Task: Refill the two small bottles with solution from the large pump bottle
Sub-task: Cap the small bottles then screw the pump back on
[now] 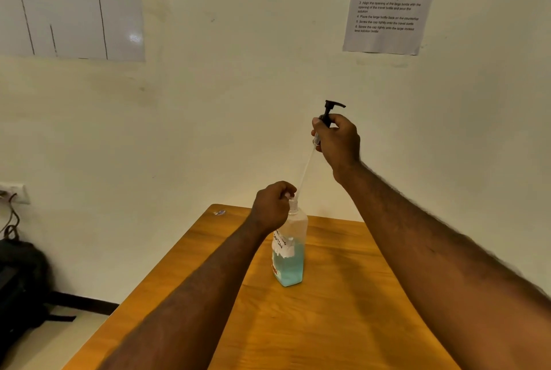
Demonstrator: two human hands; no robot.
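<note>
The large clear bottle (289,253) stands upright on the wooden table (343,310), its lower part filled with blue liquid and a white label on its side. My left hand (272,208) grips its shoulder and neck. My right hand (337,138) is raised above and to the right, closed on the black pump head (331,110). The pump's clear dip tube (305,171) slants down from it, with its lower end at the bottle's open neck. No small bottles are in view.
The table's far edge meets a pale wall. A small sticker-like scrap (219,212) lies at the far left corner. A printed instruction sheet (390,2) and a whiteboard (68,2) hang on the wall. A black bag (21,283) sits on the floor at left.
</note>
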